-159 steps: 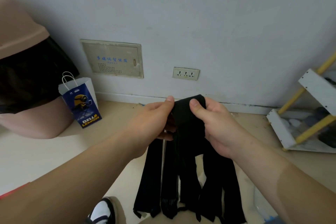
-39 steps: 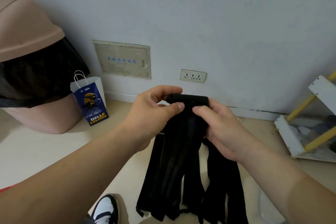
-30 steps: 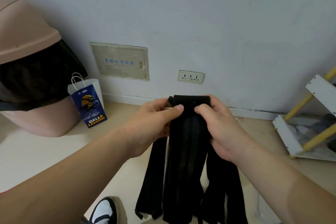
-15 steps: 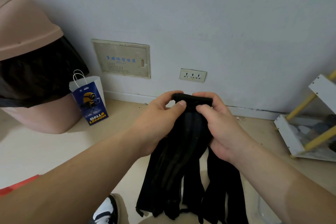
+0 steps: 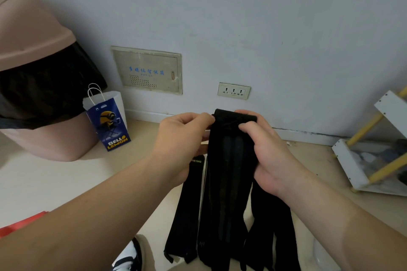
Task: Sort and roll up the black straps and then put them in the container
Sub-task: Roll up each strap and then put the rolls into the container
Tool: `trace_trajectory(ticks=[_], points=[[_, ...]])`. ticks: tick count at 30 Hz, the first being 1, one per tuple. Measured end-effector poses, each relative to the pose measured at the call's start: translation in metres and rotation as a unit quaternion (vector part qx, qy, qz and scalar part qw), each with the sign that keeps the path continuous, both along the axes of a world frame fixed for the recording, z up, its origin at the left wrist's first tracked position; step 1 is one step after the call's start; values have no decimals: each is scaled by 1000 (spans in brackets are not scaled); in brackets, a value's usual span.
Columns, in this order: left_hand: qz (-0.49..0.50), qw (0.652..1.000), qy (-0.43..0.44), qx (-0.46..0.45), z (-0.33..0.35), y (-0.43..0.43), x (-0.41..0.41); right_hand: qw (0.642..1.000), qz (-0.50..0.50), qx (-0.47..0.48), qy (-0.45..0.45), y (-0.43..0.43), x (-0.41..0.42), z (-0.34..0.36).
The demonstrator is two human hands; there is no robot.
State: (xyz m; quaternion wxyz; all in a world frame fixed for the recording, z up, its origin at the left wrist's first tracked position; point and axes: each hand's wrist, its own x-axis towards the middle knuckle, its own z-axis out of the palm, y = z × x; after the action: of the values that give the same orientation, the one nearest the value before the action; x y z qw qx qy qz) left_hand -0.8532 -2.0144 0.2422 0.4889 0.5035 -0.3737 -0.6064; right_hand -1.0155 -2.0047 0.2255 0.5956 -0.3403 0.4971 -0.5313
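Note:
Several long black straps [image 5: 226, 193] hang side by side in front of me, their top ends bunched together and their lower ends dangling near the floor. My left hand [image 5: 182, 136] pinches the left side of the bunched top between thumb and fingers. My right hand [image 5: 264, 152] grips the right side, thumb across the front. One strap on the left shows small yellow lettering. A clear container rim [image 5: 319, 255] peeks in at the bottom right, mostly out of view.
A pink bin [image 5: 37, 86] with a black liner stands at the left. Beside it is a blue paper bag [image 5: 108, 121]. A white and yellow rack [image 5: 374, 149] stands at the right. Wall panel [image 5: 147, 70] and socket [image 5: 234, 90] behind. My shoe [image 5: 130, 257] is below.
The straps hang straighter and more spread than half a second ago. Both hands keep their hold on the top end, shifted slightly.

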Motion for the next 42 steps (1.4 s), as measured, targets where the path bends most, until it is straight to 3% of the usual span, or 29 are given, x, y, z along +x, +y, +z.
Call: trace_trajectory(ticks=[9, 17, 24, 31, 42], points=[[-166, 985, -36, 27, -3, -4, 11, 999, 43, -8, 23, 0, -4, -3], [-15, 998, -52, -15, 0, -10, 17, 997, 62, -30, 29, 2, 1, 3], [-92, 979, -169, -67, -3, -9, 18, 995, 81, -23, 61, 3, -2, -6], [-173, 985, -18, 20, 0, -9, 22, 991, 69, -55, 99, 0, -5, -7], [-234, 967, -95, -43, -7, -6, 18, 997, 46, -40, 57, 4, 2, -4]])
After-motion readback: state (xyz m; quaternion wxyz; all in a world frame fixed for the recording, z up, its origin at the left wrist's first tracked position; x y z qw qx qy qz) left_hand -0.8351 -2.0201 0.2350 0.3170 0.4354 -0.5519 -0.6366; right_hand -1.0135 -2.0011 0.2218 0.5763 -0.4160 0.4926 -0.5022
